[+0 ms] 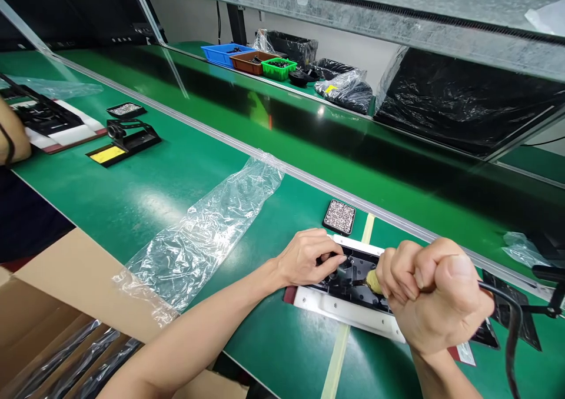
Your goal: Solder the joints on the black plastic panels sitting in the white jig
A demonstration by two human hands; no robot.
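Note:
My right hand [435,296] is wrapped in a fist round a soldering iron [373,282]. Its yellowish handle end shows past my fingers, and a black cord runs out behind. The iron points down at a black plastic panel [359,269] lying in a white fixture [342,309]. Over the panel's left end, my left hand [311,258] has thumb and forefinger brought together; whatever is between them is too small to make out. Just behind the fixture sits a small black tray [339,216] full of tiny metal pieces.
A clear plastic bag [207,228] lies left of my forearm. Farther left are an iron stand [126,140] with a yellow sponge and another person's arm [11,131]. Blue [225,53], brown and green bins stand beyond the metal rail. An open carton [57,305] is at lower left.

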